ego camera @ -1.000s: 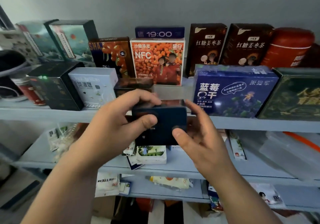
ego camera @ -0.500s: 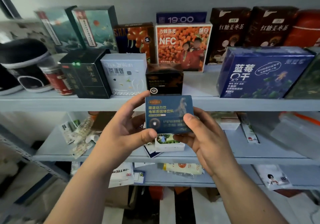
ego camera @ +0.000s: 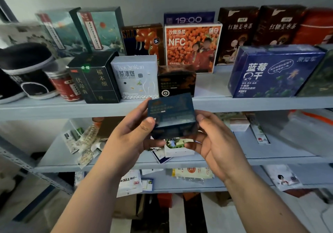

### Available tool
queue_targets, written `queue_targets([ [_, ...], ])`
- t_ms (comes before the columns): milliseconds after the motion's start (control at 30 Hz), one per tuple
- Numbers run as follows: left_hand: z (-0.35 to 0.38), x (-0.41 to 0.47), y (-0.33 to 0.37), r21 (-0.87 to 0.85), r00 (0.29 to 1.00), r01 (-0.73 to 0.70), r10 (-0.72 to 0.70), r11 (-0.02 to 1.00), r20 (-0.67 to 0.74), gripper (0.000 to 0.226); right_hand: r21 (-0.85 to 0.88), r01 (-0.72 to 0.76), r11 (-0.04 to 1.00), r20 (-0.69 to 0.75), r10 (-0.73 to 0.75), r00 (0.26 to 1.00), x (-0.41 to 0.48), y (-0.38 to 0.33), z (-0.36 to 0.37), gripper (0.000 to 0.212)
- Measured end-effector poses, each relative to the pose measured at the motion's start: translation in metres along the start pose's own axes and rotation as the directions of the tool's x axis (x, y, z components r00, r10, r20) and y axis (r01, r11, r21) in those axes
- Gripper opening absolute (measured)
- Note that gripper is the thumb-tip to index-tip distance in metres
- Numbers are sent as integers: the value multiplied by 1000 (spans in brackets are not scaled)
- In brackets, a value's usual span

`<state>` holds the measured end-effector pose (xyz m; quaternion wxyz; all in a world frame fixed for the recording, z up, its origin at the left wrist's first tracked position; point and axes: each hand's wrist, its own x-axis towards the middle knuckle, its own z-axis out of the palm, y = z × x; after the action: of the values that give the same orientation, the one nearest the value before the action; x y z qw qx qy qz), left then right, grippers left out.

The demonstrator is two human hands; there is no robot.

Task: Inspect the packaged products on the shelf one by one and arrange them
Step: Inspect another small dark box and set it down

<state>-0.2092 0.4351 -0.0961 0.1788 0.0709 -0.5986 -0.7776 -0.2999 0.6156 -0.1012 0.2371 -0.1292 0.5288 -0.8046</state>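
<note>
- Holding a blue box (ego camera: 171, 114) mid-frame, just in front of the top shelf (ego camera: 54, 109) edge.
- Fingers curled round it: left hand (ego camera: 129, 139) with thumb on the front, right hand (ego camera: 214, 142) on the right side.
- A black box (ego camera: 176, 81) sits behind it on the shelf.

We have one view: head-worn, wide-angle, facing the shelf (ego camera: 54, 109) head-on, tilted slightly down, close in. Left hand (ego camera: 129, 135) and right hand (ego camera: 214, 142) sit mid-frame, forearms entering from the bottom edge.

Cardboard box (ego camera: 171, 114) is looking glossy; painted metal shelf (ego camera: 54, 108) is looking matt, smooth; plastic sachet (ego camera: 192, 174) is glinting.
</note>
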Motion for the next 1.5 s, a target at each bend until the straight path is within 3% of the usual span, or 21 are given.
queue_targets([
  [167, 5, 5, -9, 124, 991, -108, 117, 986, -68, 56, -175, 194, 965, 59, -186, 981, 4, -1, -7, 32],
  [300, 10, 10, -8, 167, 977, -79, 110, 983, -184, 58, -219, 285, 933, 132, -261, 956, 6, -4, -8, 29],
  [367, 13, 11, -6, 137, 980, -50, 75, 989, -184, 48, -229, 294, 928, 158, -263, 952, 7, -6, -7, 29],
  [433, 11, 11, -6, 87, 989, -24, 36, 996, -142, 41, -247, 302, 921, 172, -265, 949, 10, -7, -7, 29],
  [567, 9, 9, -6, 53, 996, -17, 21, 998, -83, 72, -237, 330, 914, 192, -289, 938, 17, -8, -5, 27],
  [733, 5, 5, -4, 80, 1000, -26, 26, 996, 1, 79, -244, 347, 906, 273, -279, 921, 22, -5, -4, 19],
  [900, 5, -3, 1, 168, 972, -196, 169, 966, 161, 87, -224, 259, 940, 354, -169, 920, 24, 2, -11, 60],
  [1100, 9, -8, 3, 105, 937, -240, 202, 965, 285, 89, -148, 254, 956, 411, -174, 895, 20, 6, -10, 73],
  [1400, 3, -7, 2, 45, 911, -230, 199, 972, 362, 87, -76, 282, 956, 429, -224, 875, 19, 10, -8, 66],
  [1500, 0, -5, -2, -93, 931, -132, 155, 987, 330, 82, -101, 290, 952, 390, -230, 892, 19, 10, -9, 60],
])
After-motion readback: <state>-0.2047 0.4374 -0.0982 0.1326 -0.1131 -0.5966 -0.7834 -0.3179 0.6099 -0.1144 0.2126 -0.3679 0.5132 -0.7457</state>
